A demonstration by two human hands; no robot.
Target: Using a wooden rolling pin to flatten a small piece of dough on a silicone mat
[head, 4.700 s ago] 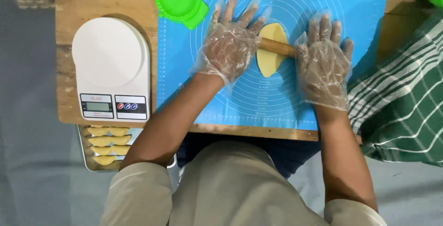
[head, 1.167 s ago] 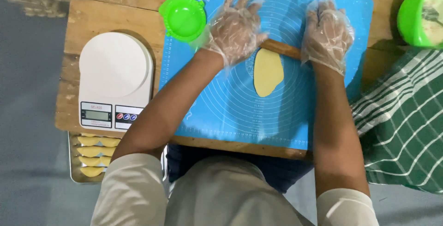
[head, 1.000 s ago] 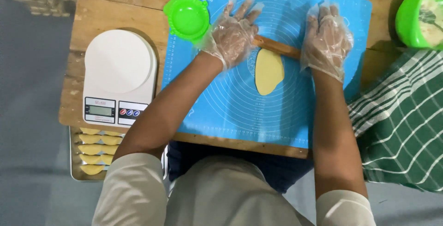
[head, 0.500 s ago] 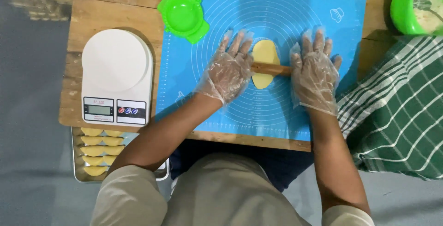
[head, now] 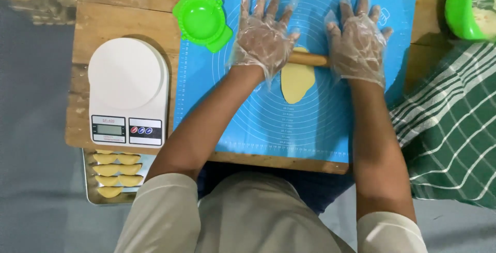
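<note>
Hands flat, fingers spread, both in thin clear plastic gloves. Left hand (head: 263, 33) and right hand (head: 358, 41) press palm-down on the two ends of a wooden pin (head: 308, 59); neither is curled round it, palms just bear on top. Pin lies crosswise, only its middle shows between the hands.

Dough (head: 297, 80), pale yellow, flattened to an oval, sits on the blue mat (head: 330, 129) near the mat's middle. Its far end is under the pin, the rest runs toward the near edge. Mat covers the right part of a wooden board (head: 124, 20), printed with rings and ruler marks.

Green round mould (head: 201, 20) lies open at the mat's far-left corner, half on the board. White scale (head: 128, 93) on the board's left side, display toward the near edge. Metal tray (head: 95, 193) below the near-left corner of the board, holding folded yellow pastries (head: 116, 170) in rows. Green bowl (head: 467, 5) with pale filling at the far right. Green checked cloth (head: 449, 134) to the right of the board.

To roll well, my read: keep both palms level so pressure is even, or the sheet goes thin on one side. Stroke the full length of the oval, light at the ends. Turn the dough if a round sheet is wanted, since it is long one way now. Mat rings help check the shape.
</note>
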